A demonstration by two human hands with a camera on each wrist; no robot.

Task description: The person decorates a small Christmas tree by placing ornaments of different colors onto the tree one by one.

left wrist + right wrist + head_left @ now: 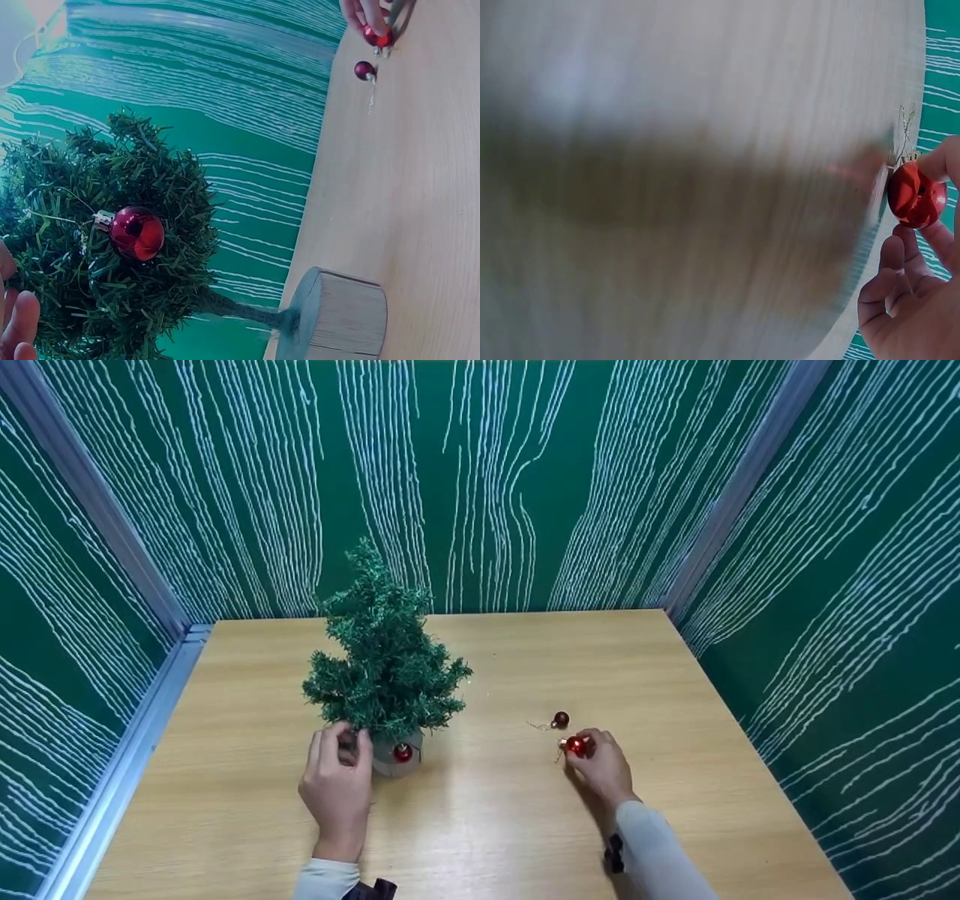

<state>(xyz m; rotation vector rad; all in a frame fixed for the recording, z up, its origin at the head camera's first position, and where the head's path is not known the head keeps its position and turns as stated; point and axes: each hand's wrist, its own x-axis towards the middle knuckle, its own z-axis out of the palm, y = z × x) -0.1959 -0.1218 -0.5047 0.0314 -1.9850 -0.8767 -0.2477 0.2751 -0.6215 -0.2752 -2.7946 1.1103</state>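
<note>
A small artificial Christmas tree (382, 660) stands on the table, its round whitish base (349, 315) showing in the left wrist view. One shiny red bauble (136, 234) hangs from a low branch by a thin string. Beside the lower left branches is my left hand (339, 787), fingers bent loosely and thumb apart, with nothing visibly held; its fingertips are partly hidden. On the right, my right hand (606, 769) pinches another red bauble (917, 196) between thumb and fingers, string loop dangling. A darker red bauble (561, 720) lies on the table just beyond it.
The light wooden table (495, 825) is enclosed by green walls (480, 495) with white wavy lines. Grey metal posts (720, 495) stand at the corners, and a metal rail (127, 765) runs along the left edge.
</note>
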